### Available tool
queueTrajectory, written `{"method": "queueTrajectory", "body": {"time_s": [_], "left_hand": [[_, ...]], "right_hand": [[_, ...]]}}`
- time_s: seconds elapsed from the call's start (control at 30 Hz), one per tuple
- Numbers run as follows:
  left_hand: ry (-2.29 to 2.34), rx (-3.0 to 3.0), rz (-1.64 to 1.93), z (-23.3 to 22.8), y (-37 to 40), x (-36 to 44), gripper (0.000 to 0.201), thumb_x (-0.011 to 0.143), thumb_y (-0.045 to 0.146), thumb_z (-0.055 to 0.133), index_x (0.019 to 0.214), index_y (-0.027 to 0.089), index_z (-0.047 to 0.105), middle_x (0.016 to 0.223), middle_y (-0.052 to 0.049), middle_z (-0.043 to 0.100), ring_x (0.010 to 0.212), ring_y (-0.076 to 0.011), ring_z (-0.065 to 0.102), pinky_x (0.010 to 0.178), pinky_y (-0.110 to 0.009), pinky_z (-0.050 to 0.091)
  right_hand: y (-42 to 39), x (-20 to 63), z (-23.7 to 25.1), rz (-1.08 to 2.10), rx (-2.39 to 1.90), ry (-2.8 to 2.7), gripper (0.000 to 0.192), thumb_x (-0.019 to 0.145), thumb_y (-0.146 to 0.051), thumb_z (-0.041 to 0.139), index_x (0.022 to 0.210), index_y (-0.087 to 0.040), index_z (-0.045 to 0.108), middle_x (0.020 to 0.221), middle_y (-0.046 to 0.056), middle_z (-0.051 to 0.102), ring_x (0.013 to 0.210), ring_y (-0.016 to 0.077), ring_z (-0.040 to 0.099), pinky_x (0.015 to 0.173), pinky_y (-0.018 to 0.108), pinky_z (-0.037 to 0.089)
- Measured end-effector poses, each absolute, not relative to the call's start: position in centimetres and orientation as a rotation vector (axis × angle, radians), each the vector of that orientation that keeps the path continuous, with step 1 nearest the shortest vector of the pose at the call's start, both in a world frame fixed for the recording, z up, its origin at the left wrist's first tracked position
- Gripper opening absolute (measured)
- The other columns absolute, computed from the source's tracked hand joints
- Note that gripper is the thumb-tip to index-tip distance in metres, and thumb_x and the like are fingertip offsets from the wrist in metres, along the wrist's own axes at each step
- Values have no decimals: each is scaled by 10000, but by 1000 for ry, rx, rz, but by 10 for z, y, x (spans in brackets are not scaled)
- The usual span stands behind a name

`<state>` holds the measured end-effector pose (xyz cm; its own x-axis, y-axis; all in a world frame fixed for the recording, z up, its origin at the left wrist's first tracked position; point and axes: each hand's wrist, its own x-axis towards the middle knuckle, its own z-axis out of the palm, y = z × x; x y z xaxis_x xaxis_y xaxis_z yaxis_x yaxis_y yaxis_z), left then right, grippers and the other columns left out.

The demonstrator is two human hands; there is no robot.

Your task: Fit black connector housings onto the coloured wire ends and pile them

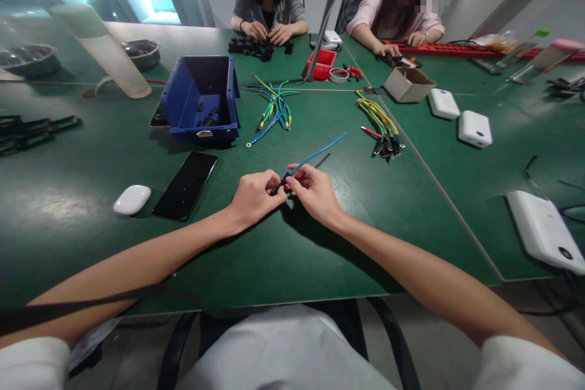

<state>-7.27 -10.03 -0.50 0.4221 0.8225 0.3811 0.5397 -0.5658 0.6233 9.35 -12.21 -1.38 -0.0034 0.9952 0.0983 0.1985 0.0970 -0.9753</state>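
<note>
Between my two hands, above the green table, is a small black part (pixel 284 183). My left hand (pixel 256 195) pinches it from the left with thumb and forefinger. A blue wire (pixel 320 151) runs up and right out of my right hand (pixel 317 192), whose closed fingers grip it where it meets the black part. The join itself is mostly covered by my fingertips. Beyond my hands lies a loose bunch of blue, green and yellow wires (pixel 274 103) with ring ends. To the right is a second bunch of wires (pixel 381 125) with black sleeves at their near ends.
A blue bin (pixel 201 100) holding small black parts stands at the left, behind a phone (pixel 186 186) and a white case (pixel 132 200). White devices (pixel 546 228) sit at the right. Two people work across the table (pixel 219 274), near a red tray (pixel 322 64) and a cardboard box (pixel 409 84).
</note>
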Motion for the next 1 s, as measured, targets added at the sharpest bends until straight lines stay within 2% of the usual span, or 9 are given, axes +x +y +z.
{"method": "queueTrajectory", "body": {"time_s": [0.17, 0.33, 0.5, 0.67, 0.77, 0.9, 1.0], "left_hand": [[1057, 2724, 968, -12, -107, -77, 117, 856, 196, 542, 769, 161, 613, 677, -40, 641, 640, -160, 581, 646, -284, 431], [978, 2959, 901, -11, -107, -78, 187, 915, 195, 474, 852, 139, 641, 737, -74, 664, 701, -193, 582, 683, -319, 441], [944, 2942, 896, -8, -105, -78, 177, 925, 225, 490, 872, 151, 642, 783, -60, 678, 760, -194, 586, 688, -311, 445], [950, 2881, 820, -7, -104, -78, 199, 942, 250, 481, 948, 144, 649, 860, -57, 692, 829, -196, 598, 735, -313, 471], [983, 2848, 804, -9, -101, -78, 184, 928, 232, 486, 900, 150, 649, 829, -49, 690, 818, -193, 598, 731, -309, 474], [999, 2819, 821, -12, -98, -78, 153, 896, 215, 507, 854, 162, 644, 774, -39, 684, 759, -177, 591, 692, -296, 467], [1004, 2811, 823, -13, -97, -78, 151, 889, 216, 509, 850, 163, 645, 765, -37, 683, 741, -171, 591, 684, -292, 465]], "right_hand": [[-126, 84, -12, 1017, -1331, -1270, 362, 791, -450, 665, 1000, -156, 638, 772, 40, 663, 685, 160, 662, 620, 275, 537], [-122, 83, -11, 996, -1359, -1205, 381, 769, -404, 675, 1032, -131, 636, 667, -10, 590, 606, 132, 616, 575, 256, 524], [-118, 88, -5, 997, -1373, -1236, 436, 760, -334, 661, 1140, -126, 615, 669, -27, 575, 570, 116, 578, 567, 265, 525], [-108, 104, 6, 840, -1411, -1307, 508, 794, -311, 626, 1269, -142, 565, 743, -1, 597, 633, 137, 588, 621, 313, 556], [-99, 121, 14, 787, -1414, -1323, 557, 788, -314, 634, 1305, -129, 536, 724, 5, 603, 607, 137, 577, 621, 322, 560], [-89, 147, 26, 701, -1407, -1331, 717, 739, -327, 681, 1396, -211, 419, 741, 1, 634, 603, 163, 612, 574, 319, 566], [-82, 169, 35, 587, -1479, -1374, 744, 730, -336, 688, 1409, -243, 400, 813, 24, 670, 604, 174, 628, 577, 333, 569]]}}
